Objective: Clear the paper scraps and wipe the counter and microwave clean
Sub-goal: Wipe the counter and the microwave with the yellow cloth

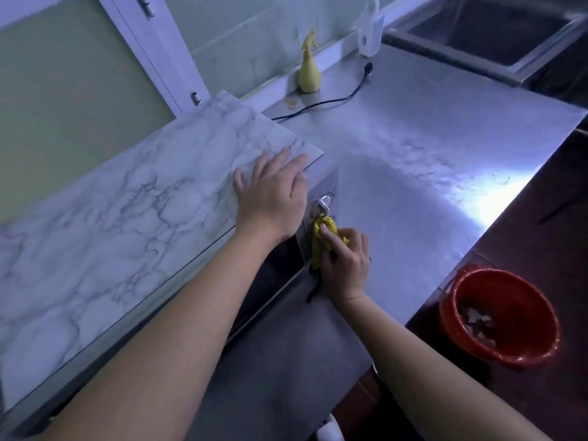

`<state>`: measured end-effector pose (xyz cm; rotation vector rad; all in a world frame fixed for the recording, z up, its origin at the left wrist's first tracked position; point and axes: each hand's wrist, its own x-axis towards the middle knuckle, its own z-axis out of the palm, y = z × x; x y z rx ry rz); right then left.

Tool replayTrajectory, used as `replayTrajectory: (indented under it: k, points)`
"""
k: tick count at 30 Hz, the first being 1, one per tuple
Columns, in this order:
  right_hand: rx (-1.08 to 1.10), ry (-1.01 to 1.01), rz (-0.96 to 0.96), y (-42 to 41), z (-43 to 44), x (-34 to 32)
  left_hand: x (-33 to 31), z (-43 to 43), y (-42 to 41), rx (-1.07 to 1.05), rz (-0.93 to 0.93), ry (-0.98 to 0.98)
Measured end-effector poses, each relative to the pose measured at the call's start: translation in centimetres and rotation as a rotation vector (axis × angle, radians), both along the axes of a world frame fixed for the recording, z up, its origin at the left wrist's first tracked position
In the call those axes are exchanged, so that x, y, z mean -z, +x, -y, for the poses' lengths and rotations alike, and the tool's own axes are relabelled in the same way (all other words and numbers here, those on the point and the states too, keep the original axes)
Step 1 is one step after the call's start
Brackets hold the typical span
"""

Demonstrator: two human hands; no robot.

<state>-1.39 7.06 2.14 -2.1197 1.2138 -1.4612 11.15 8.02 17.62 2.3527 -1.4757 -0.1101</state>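
One red bucket (pixel 499 316) with paper scraps (pixel 477 319) stands beside the counter (pixel 413 186); right hand (pixel 346 265) grips a yellow cloth (pixel 321 237) against the microwave (pixel 324 182) front; left hand (pixel 270 198) lies flat, fingers straight, on its top; spray bottle (pixel 309 71) by wall

Right of the microwave (pixel 275 275) the counter (pixel 413 148) lies open (cord (pixel 334 100) along the back).

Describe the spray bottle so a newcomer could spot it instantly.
Follow the steel counter to the back wall. The spray bottle stands upright there, beside the black power cord. It alone is pale yellow and pear-shaped.
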Motion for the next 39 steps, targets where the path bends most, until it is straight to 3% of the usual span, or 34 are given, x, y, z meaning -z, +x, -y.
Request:
replayTrajectory:
  k: [6,10,15,19,23,25,28,31,35,39]
  points:
    - [-0.007,0.057,-0.054,0.0,-0.4,4.0,0.3,0.4,-0.4,-0.016,0.073,0.020]
    - [-0.046,0.549,-0.175,-1.1,0.3,5.9,0.1,0.4,-0.5,-0.017,0.068,0.048]
    - [-0.090,0.755,-0.120,-2.4,1.4,3.6,-1.3,0.6,1.4,0.090,0.086,0.098]
    - [-0.105,0.620,0.044,-3.2,-1.8,-0.6,-1.4,-0.5,3.5,0.221,0.143,0.078]
    - [-0.095,0.247,0.328,-0.5,-3.6,-6.6,-0.4,-0.8,3.2,0.238,0.177,0.021]
    - [-0.054,0.109,0.314,1.7,-3.4,-7.7,-0.5,-0.8,3.4,0.223,0.180,0.011]
    - [0.051,0.074,0.275,3.7,-3.2,-5.2,-0.5,-0.8,3.2,0.200,0.178,-0.002]
    - [0.064,0.295,0.269,3.2,-4.2,0.8,-0.3,-0.8,3.2,0.186,0.181,0.023]
    - [0.096,0.885,0.134,2.9,-4.6,5.9,-0.3,-0.7,3.3,0.181,0.159,0.031]
    - [0.119,1.086,0.194,3.0,-2.9,5.6,-0.4,-0.8,3.2,0.183,0.169,0.011]
